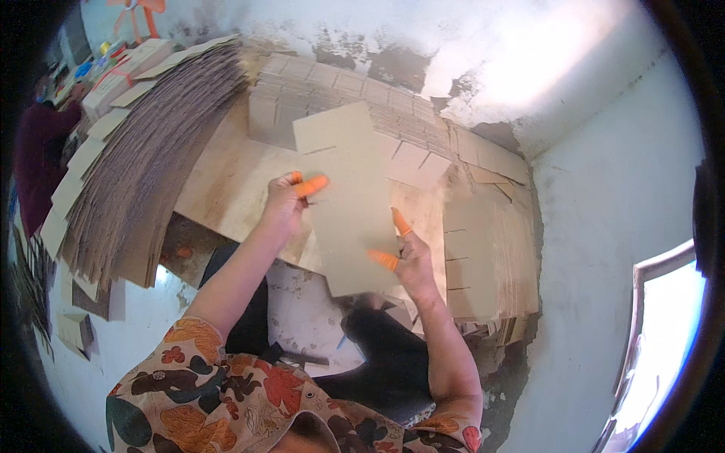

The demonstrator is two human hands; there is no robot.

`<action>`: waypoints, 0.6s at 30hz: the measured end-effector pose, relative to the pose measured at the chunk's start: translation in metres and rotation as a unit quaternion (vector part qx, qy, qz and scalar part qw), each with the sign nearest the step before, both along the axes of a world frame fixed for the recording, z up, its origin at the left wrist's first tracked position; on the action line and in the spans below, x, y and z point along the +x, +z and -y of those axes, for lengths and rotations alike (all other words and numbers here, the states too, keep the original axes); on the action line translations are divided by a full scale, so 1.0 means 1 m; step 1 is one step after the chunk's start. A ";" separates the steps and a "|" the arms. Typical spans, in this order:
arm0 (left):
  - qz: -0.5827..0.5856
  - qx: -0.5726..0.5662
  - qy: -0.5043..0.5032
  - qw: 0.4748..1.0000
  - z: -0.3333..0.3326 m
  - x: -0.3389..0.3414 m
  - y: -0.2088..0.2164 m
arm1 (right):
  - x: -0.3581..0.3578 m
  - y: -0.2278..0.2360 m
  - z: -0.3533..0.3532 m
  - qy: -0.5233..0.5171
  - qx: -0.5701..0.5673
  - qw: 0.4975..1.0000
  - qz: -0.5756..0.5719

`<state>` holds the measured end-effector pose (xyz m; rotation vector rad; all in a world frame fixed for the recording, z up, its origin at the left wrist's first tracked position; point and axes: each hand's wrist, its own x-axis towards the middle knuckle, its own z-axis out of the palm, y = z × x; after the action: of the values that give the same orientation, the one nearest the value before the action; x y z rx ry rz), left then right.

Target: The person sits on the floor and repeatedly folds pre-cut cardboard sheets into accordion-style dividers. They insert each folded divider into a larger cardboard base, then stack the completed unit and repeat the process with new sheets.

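Observation:
Between my two hands is a flat piece of brown cardboard (349, 181), tilted, with short slits cut into its left edge. My left hand (291, 198) grips its left edge, the thumb in an orange finger cover lying on the face. On the lower right edge my right hand (408, 253) pinches the sheet, with orange covers on the thumb and a finger. Fingers behind the cardboard are hidden. Below the sheet, the pale wooden table top (226, 177) shows.
A tall fanned stack of cardboard sheets (143, 158) leans at the left. Slotted cardboard stacks stand at the back (340, 87) and at the right (487, 257), by the wall (589, 189). At far left is another person in dark red (45, 151); an orange fan (140, 11) is behind.

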<state>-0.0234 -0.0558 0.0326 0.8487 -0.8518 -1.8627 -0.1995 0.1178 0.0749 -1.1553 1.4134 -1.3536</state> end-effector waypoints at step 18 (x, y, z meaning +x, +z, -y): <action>-0.130 -0.147 -0.136 0.971 0.050 0.000 -0.064 | -0.213 0.071 -0.421 -0.798 -0.050 0.476 -0.366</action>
<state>-0.0238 -0.1059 -0.0312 0.3071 -1.0814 -1.9622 -0.4124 0.5390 0.1456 0.0531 3.5255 -2.0878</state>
